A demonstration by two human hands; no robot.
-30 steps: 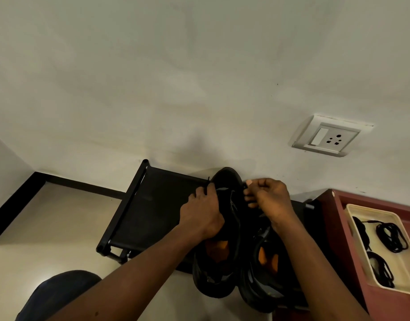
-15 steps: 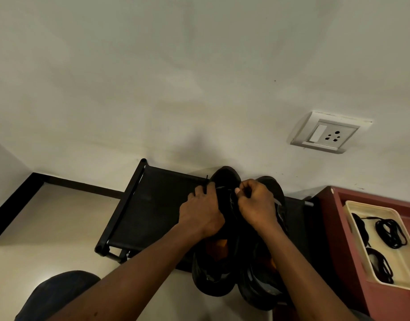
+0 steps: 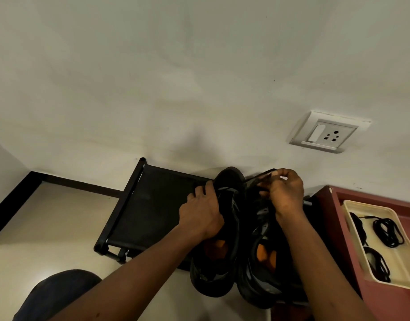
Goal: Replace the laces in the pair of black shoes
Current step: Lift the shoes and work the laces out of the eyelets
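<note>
Shoes, black, count two: left shoe point(image 3: 231, 218) and right shoe point(image 3: 257, 232), set close side by side at the right end of a rack point(image 3: 157, 205), toes to the wall, orange insoles showing. Rack, black fabric on a tube frame, count one. Left hand point(image 3: 203, 212), count one, fingers curled over the upper of the left shoe, steadying it. Lace point(image 3: 260, 175), black, count one in work, drawn taut from between the toe ends up to the right hand point(image 3: 284, 193), whose fingertips pinch its end; which eyelet it leaves cannot be told. Handling, as judged: shoes light, soft in the upper and firm in the sole, best held across the upper beside the eyelets; lace limp and thin, likely to slip, best pinched near its tip. Wall socket point(image 3: 326, 133), white, count one. Desk point(image 3: 389, 304), red-brown, count one, just right of the rack. Tray point(image 3: 366, 204), cream, count one, on the desk. Spare laces point(image 3: 388, 232), black, coiled in the tray, about three bundles; exact count unclear.
</note>
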